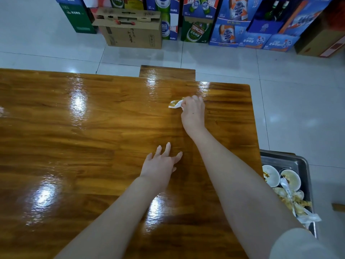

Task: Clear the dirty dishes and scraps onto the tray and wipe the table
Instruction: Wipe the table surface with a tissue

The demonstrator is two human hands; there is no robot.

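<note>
far out, right hand [193, 113] gripping stained tissue [175, 104] on table [74, 137] — left hand [160, 165] splayed flat

Bare forearms [115, 217]; pale sleeve [298, 243] (right arm).

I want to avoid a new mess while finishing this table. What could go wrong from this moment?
1. The right hand pinches a small soiled napkin, and part of it sticks out of the grip; scraps may drop or smear on the glossy table.
2. The tray beside the table's right edge is crowded, and a wrapper hangs over its rim; it may slide to the floor.
</note>
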